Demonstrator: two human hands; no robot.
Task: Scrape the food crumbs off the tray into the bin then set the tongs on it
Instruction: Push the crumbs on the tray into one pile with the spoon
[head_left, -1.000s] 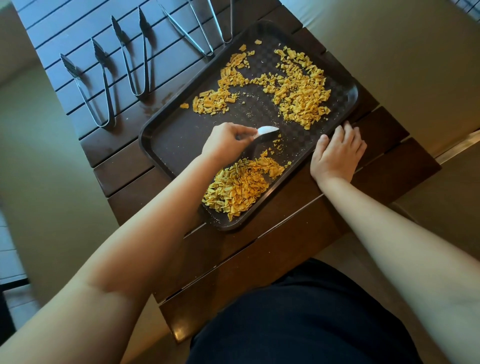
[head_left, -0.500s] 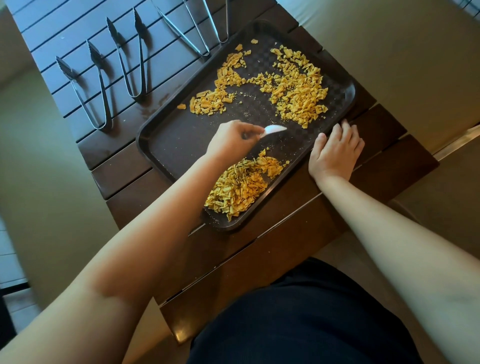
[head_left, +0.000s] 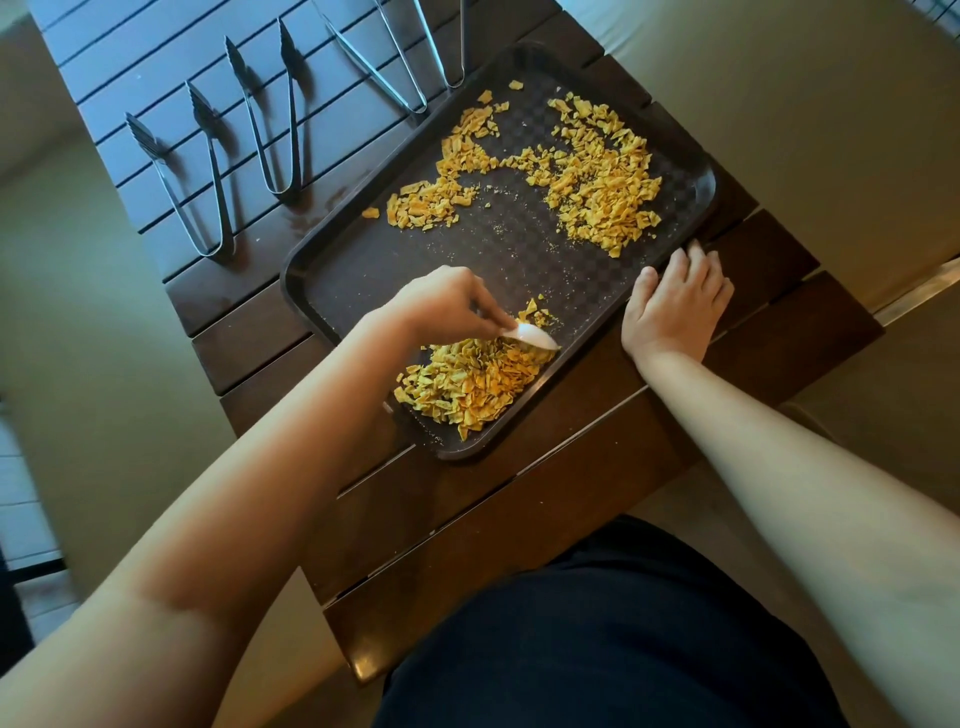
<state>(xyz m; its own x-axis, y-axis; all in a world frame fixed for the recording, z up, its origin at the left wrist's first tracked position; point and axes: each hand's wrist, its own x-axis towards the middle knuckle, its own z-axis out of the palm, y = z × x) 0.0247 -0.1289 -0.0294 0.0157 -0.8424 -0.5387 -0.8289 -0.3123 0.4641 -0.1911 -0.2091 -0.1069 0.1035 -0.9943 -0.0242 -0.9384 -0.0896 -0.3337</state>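
L hand (head_left: 447, 306) is pinching a small white scraper (head_left: 535, 336), grip closed round its handle, blade edge touching the tray (head_left: 332, 270) floor just at the 12 o'clock side of the near crumb pile (head_left: 467, 382). R hand (head_left: 672, 301) is lying flat w/ fingers straight, pressing on the tray's 3 o'clock rim and the tabletop (head_left: 597, 493) beside it, holding nothing.

Crumbs are sitting in three lots: the gathered pile at the tray's 6 o'clock corner, a big patch (head_left: 602, 182) toward 1 o'clock, a thinner streak (head_left: 441, 192) toward 11 o'clock. Tongs (head_left: 208, 171) are lying off the tray at 10–12 o'clock, several pairs, untouched. Bin isn't in view.

Judgement: still gathering, well short of dumping. To do it well: keep blade low and angled, drag in long strokes toward 6 o'clock, no flicking, since flakes are light and the rim is shallow. Keep R hand pinning the tray so it isn't sliding. Sweep far patches next, then fine dust.
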